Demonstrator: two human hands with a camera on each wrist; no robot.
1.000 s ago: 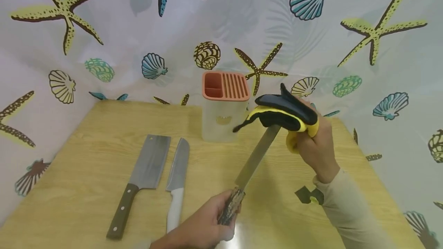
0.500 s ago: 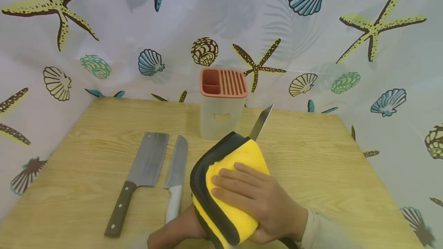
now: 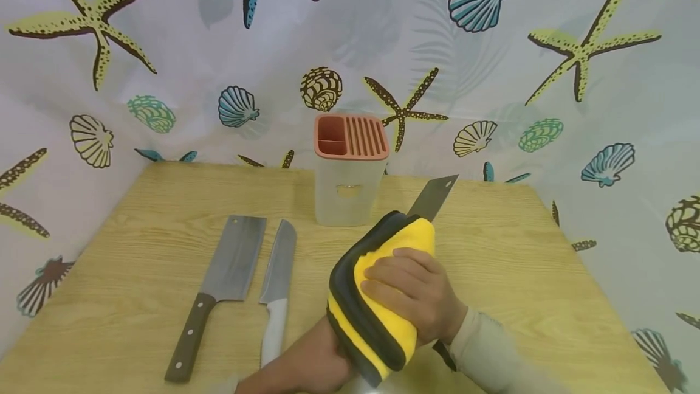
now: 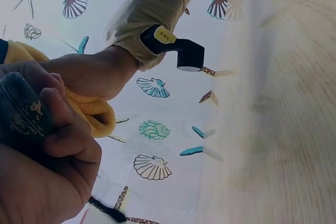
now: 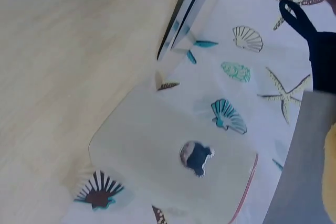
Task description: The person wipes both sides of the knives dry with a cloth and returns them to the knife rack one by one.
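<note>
In the head view my left hand (image 3: 322,357) is partly covered by a folded yellow and dark grey cloth (image 3: 421,236). The left wrist view shows that hand's fingers (image 4: 73,140) curled round a dark, mottled knife handle (image 4: 23,111). My right hand (image 3: 415,293) grips the cloth around the knife's blade, fingers bent over the yellow side. Beyond the cloth, the square blade end (image 3: 434,196) with a small hole sticks out, pointing up and to the right. Most of the blade is hidden. A dark loop (image 5: 296,17) on the cloth hangs in the right wrist view.
On the wooden table (image 3: 519,272), a brown-handled cleaver (image 3: 235,260) lies at the left beside a white-handled knife (image 3: 280,266). A pale knife holder (image 3: 347,199) with a slotted orange top stands at the back. Shell-patterned fabric (image 3: 191,47) encloses the table's sides and back.
My right hand brought the cloth from near the blade's tip down toward the handle, then slightly up and right. Its fingers went from straight to bent, and the blade's flat side turned into view.
</note>
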